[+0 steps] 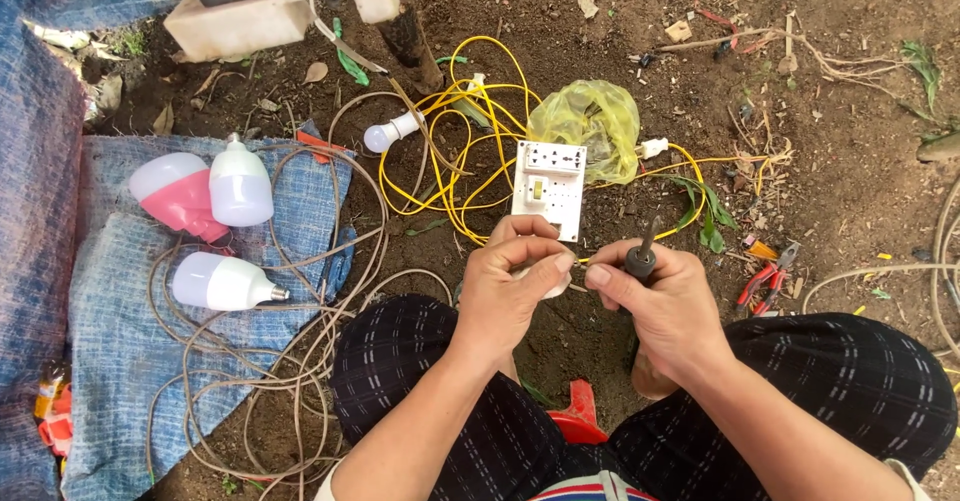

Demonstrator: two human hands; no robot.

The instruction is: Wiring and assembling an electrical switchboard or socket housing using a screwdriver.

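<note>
left hand (pixel 510 286) pinching a small white fitting (pixel 553 286) above the knees, right hand (pixel 660 296) clenched around a dark-handled screwdriver (pixel 642 256) just beside it — white switch-and-socket board (pixel 548 189), yellow wire (pixel 450 161) and red pliers (pixel 762 286) lying on the bare soil beyond.

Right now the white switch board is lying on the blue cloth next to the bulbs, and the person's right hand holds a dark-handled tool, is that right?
Not quite. The head view shows the white switch board lying on the bare soil among the yellow wire, not on the blue cloth. The bulbs are on that cloth, and the right hand does hold a dark-handled tool.
</note>
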